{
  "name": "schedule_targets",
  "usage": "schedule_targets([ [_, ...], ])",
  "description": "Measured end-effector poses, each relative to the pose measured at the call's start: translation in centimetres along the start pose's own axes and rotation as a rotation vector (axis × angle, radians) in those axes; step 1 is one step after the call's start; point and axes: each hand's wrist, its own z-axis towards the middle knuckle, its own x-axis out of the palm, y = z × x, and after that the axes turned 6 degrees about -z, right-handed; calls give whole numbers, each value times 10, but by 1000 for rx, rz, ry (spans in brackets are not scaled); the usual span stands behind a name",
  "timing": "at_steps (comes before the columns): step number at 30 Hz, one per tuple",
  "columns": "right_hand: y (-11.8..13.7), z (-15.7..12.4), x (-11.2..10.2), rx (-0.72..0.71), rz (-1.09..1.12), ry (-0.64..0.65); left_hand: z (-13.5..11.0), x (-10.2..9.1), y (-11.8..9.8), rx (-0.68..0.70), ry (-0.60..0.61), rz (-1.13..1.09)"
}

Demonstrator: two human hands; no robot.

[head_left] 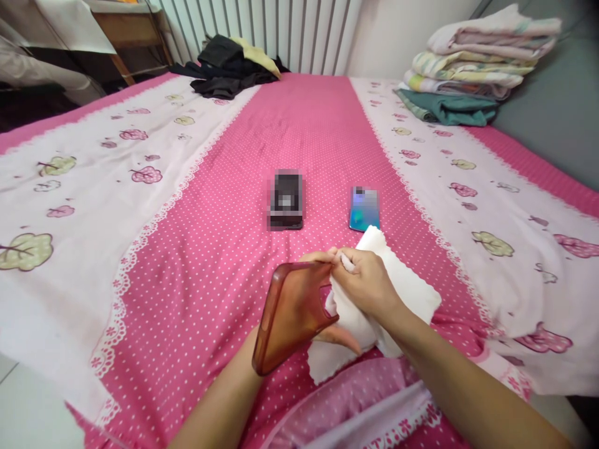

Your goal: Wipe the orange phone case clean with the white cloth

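My left hand (pixel 333 335) holds a translucent reddish-brown phone case (pixel 290 315) tilted up on its long edge above the bed. My right hand (pixel 367 287) is closed on a white cloth (pixel 412 293) and presses part of it against the case's upper right corner. The cloth drapes down under both hands onto the bedsheet. Beyond the hands, a black phone (pixel 286 201) and a blue-green phone (pixel 364 209) lie flat on the sheet, side by side and apart from each other.
A pink polka-dot bedsheet (pixel 196 262) with white flowered borders covers the bed. Dark clothes (pixel 231 68) are heaped at the far end by a radiator. Folded blankets (pixel 472 62) are stacked at the far right. A wooden table (pixel 126 28) stands at the far left.
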Motion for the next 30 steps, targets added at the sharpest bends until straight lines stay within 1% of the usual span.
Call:
schedule_targets([
  [3, -1, -1, 4, 48, 135, 16, 0, -1, 0, -14, -19, -3],
  [7, -1, -2, 8, 80, 283, 31, -2, -1, 6, -118, -10, -58],
  [9, -1, -3, 9, 79, 322, 32, -3, 0, 7, -174, -3, -104],
  [13, 1, -5, 11, 75, 347, 37, -3, 3, 6, -316, -38, -245],
  [15, 2, -6, 12, 84, 355, 28, -2, 3, 5, -348, -35, -260],
  [18, 2, -6, 14, 102, 386, 26, -1, 1, 3, -303, -11, -207],
  [20, 2, -6, 14, 122, 431, 44, -2, 0, 5, -226, -11, -180],
  [21, 3, -6, 14, 132, 461, 55, -3, -1, 6, -180, -29, -179],
  [23, 3, -7, 13, 149, 529, 85, -7, -4, 10, -128, -91, -196],
  [27, 5, -7, 5, 164, 590, 161, -13, -9, 14, -160, -233, -237],
  [30, 5, -5, -2, 146, 554, 137, -11, -14, 9, -161, -324, -275],
])
